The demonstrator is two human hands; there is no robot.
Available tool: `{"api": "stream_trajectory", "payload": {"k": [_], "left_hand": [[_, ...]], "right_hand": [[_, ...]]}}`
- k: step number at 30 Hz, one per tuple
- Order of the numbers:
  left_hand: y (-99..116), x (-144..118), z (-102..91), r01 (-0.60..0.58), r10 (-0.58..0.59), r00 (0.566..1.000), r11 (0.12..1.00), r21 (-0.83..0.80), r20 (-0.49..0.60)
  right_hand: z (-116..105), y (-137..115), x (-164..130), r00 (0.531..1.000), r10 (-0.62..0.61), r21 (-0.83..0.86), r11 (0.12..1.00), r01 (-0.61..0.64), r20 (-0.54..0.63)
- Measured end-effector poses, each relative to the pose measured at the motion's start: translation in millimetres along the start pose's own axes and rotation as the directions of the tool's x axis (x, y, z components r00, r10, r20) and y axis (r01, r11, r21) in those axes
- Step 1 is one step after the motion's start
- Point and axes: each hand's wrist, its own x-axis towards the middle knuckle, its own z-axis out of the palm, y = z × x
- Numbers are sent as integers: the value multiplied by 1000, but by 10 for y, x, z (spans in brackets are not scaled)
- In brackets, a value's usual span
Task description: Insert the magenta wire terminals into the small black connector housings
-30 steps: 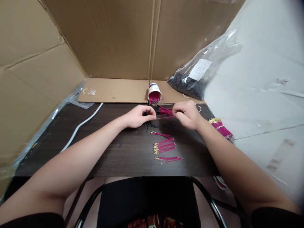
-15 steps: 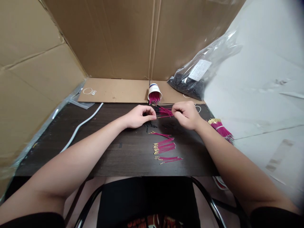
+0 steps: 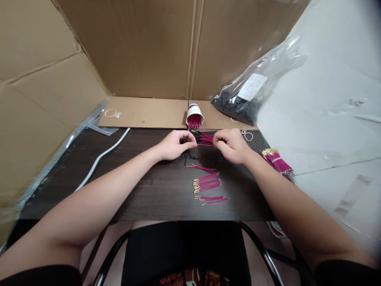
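Note:
My right hand (image 3: 231,146) is closed, its thumb and fingers pinching a thin magenta wire (image 3: 206,145) that runs left to my other hand. The wire's left end meets the fingertips of my left hand (image 3: 179,145), which are pressed together; whatever small piece they pinch is hidden. Just behind the hands lies a pile of magenta wires with black sleeves (image 3: 205,138). Loose black sleeves (image 3: 188,156) are scattered below my left hand. Nearer the front edge, magenta wires with gold tips (image 3: 207,185) lie in loose groups on the dark table (image 3: 149,198).
A paper cup (image 3: 195,109) lies tipped with magenta wires inside, on a cardboard strip (image 3: 149,113). Behind right sits a clear bag of black pieces (image 3: 238,105). A tied bundle of wires (image 3: 278,161) is at the right edge, a pale tube (image 3: 104,155) at left. Cardboard walls stand behind.
The wire's gold tip, visible beside my left fingertips before, is now out of sight at them. My right hand has shifted slightly left, closing the gap between the hands.

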Motion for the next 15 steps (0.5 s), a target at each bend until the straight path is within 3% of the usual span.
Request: {"api": "stream_trajectory", "payload": {"k": [9, 15], "left_hand": [[-8, 1, 12, 10, -10, 1000, 1000, 4, -16], [1, -4, 10, 1, -1, 1000, 1000, 7, -19]], "right_hand": [[1, 3, 18, 994, 85, 33, 996, -87, 64], [-5, -12, 24, 994, 75, 25, 997, -77, 77]]}}
